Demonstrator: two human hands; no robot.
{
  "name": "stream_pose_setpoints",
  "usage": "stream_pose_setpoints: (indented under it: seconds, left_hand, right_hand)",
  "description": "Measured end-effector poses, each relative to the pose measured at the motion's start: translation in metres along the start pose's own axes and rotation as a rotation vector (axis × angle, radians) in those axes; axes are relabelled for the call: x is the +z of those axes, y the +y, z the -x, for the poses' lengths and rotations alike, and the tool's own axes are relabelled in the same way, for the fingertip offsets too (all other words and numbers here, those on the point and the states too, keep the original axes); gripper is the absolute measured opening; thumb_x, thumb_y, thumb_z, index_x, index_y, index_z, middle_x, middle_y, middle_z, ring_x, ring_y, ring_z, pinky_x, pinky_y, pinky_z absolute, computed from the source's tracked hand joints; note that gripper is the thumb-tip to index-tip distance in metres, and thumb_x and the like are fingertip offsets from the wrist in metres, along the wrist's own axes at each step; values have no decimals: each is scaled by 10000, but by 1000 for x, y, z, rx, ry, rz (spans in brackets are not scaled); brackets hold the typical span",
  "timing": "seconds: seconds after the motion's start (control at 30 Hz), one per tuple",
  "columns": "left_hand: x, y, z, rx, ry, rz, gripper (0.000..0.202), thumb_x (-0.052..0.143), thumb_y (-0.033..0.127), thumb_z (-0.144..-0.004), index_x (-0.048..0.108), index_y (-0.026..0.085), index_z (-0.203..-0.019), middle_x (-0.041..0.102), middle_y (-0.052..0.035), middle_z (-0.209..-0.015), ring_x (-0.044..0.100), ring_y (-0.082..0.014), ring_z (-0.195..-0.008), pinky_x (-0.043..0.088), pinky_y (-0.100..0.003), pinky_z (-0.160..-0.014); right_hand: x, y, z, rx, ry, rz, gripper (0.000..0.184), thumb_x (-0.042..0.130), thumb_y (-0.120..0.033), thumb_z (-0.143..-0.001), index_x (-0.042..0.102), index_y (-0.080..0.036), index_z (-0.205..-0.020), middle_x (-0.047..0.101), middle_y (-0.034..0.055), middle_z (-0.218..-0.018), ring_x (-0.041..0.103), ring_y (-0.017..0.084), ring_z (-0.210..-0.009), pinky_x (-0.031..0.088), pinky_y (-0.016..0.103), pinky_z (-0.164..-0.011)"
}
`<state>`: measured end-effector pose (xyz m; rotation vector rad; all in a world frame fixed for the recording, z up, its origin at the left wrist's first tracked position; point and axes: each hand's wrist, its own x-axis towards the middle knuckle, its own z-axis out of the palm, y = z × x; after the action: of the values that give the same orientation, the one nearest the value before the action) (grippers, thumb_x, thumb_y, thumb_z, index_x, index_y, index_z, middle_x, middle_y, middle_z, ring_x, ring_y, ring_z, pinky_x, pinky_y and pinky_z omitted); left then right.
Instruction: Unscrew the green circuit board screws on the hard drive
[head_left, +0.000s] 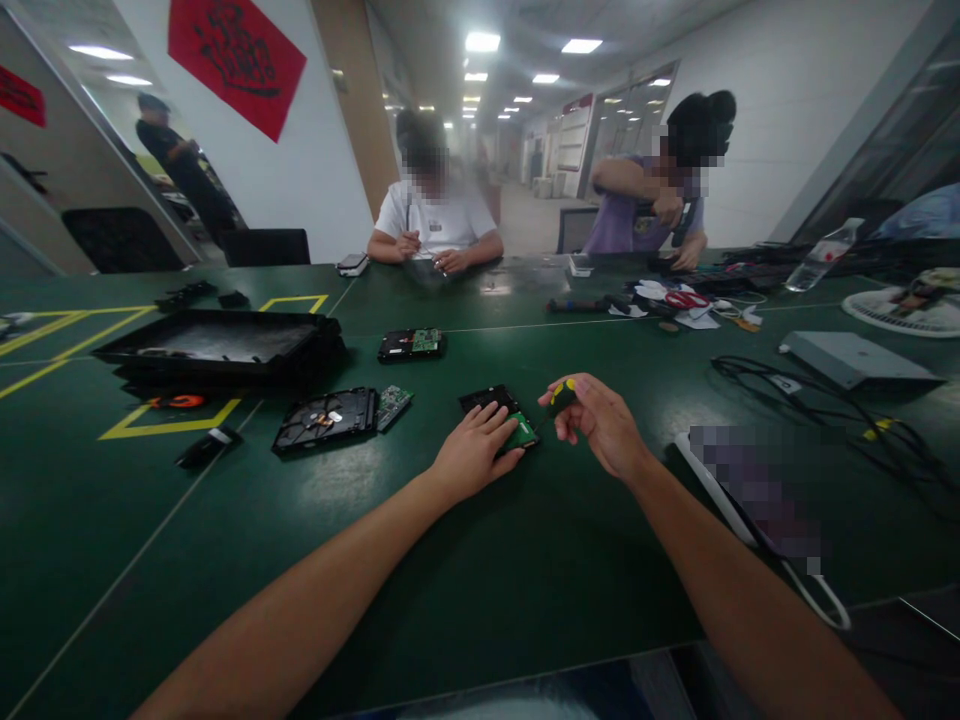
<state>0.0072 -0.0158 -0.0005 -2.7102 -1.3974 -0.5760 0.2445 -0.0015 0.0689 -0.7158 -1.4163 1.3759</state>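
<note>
My left hand (476, 450) lies with its fingers stretched out over a hard drive (486, 398), its thumb along the near side. The drive has a black case and a green circuit board (525, 431) at its right end. Just right of the drive, my right hand (600, 425) is closed around the yellow-and-black handle of a screwdriver (561, 397). The screwdriver's tip is hard to make out. Left of my left hand are a larger black drive casing (326, 420) and a loose circuit board (395, 407). Another hard drive (412, 345) lies farther back.
Stacked black trays (217, 345) stand at the left, near a small black part (208, 447). On the right are a grey box (859, 360), black cables (795, 385), a blurred-out device (750, 490) and a bottle (823, 255). Two people sit across the green table (420, 600).
</note>
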Motion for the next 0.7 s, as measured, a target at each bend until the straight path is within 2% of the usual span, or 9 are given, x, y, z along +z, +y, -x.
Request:
stream_pose_setpoints:
  seconds: [0.1, 0.2, 0.47, 0.7]
  left_hand:
    - [2, 0, 0, 4, -3, -9, 558, 496, 540, -1053, 585, 174, -1464, 543, -160, -1560, 408, -342, -1527, 356, -542, -1242]
    - [2, 0, 0, 3, 2, -9, 550, 508, 535, -1051, 592, 175, -1458, 550, -157, -1554, 413, -342, -1525, 358, -541, -1241]
    - [0, 1, 0, 0, 6, -11, 546, 514, 527, -1050, 591, 179, -1463, 556, -153, -1550, 420, -341, -1521, 366, -541, -1236]
    - [2, 0, 1, 9, 27, -16, 539, 521, 523, -1048, 600, 177, -1454, 566, -148, -1542, 442, -341, -1507, 375, -536, -1235]
  right_hand:
    - [0, 0, 0, 1, -6, 13, 330, 596, -511, -1008, 694, -226, -1140, 725, 62, -1030, 594, 93, -565, 363, 210, -429]
    - [0, 0, 0, -7, -8, 30, 341, 606, -508, -1003, 709, -227, -1165, 710, 59, -1037, 582, 85, -569, 356, 208, -429]
    - [-2, 2, -1, -23, -30, -26, 352, 535, -510, -1038, 707, -211, -1109, 745, 83, -1083, 627, 104, -588, 460, 241, -504]
    - [-1, 1, 0, -36, -7, 18, 301, 602, -485, -1010, 703, -232, -1138, 732, 54, -1022, 585, 85, -561, 369, 205, -440]
